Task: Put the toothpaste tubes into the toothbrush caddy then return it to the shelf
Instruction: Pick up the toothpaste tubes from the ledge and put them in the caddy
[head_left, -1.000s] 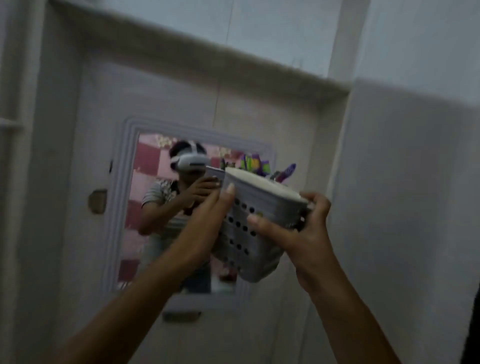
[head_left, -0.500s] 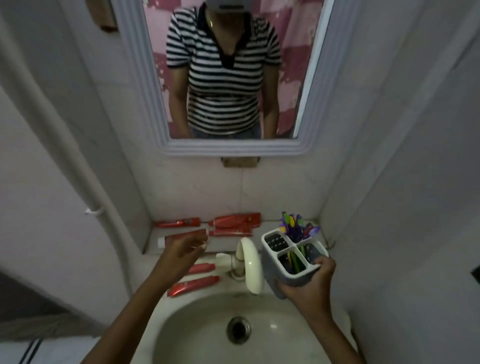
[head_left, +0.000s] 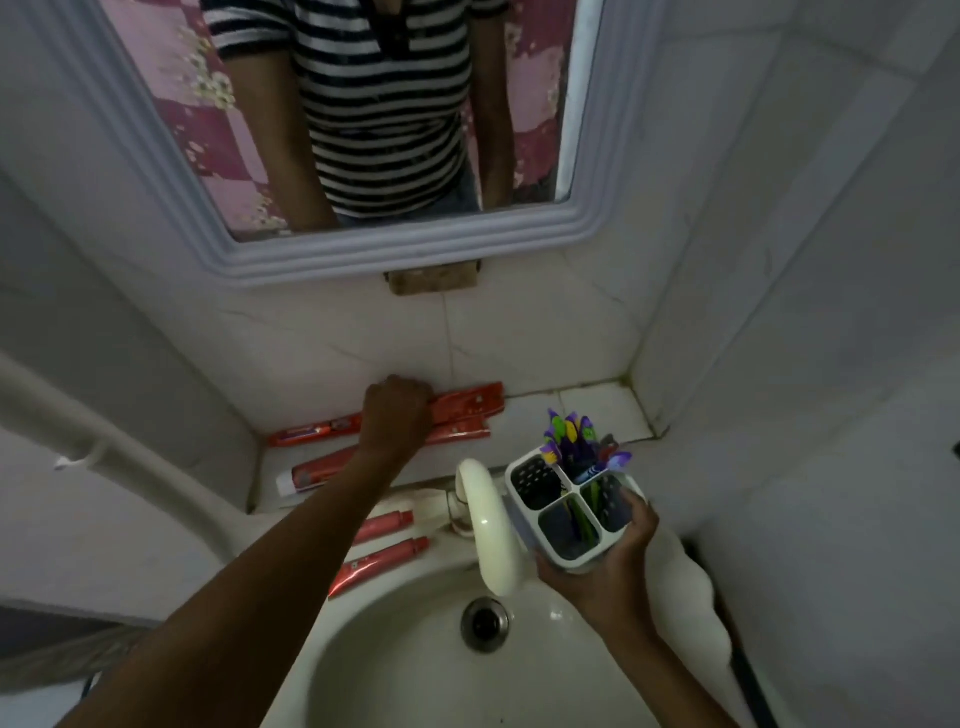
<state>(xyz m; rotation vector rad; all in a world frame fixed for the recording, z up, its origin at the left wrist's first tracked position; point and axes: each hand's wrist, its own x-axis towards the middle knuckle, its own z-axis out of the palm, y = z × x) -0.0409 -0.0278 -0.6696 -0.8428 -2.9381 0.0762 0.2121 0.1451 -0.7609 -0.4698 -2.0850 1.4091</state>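
My right hand (head_left: 608, 561) holds a white four-compartment toothbrush caddy (head_left: 569, 501) over the sink's right side; purple and green toothbrushes stick out of it. My left hand (head_left: 397, 415) is closed around the end of a red toothpaste tube (head_left: 470, 402) lying on the ledge against the back wall. A second red tube (head_left: 457, 431) lies just below it. More red tubes lie on the ledge at the left (head_left: 314, 428), one with a white cap (head_left: 319, 475), and two on the sink rim (head_left: 384, 525) (head_left: 382, 564).
A white faucet (head_left: 491, 530) curves over the sink basin (head_left: 405, 654), between my hands. The drain (head_left: 484, 622) sits below it. A framed mirror (head_left: 389, 254) hangs above the ledge. A white pipe (head_left: 104, 447) runs along the left wall. The right tiled wall is close.
The view dropped from the mirror to the sink. My left hand let go of the caddy, reached to the back ledge and closed on a red tube. My right hand kept the caddy.
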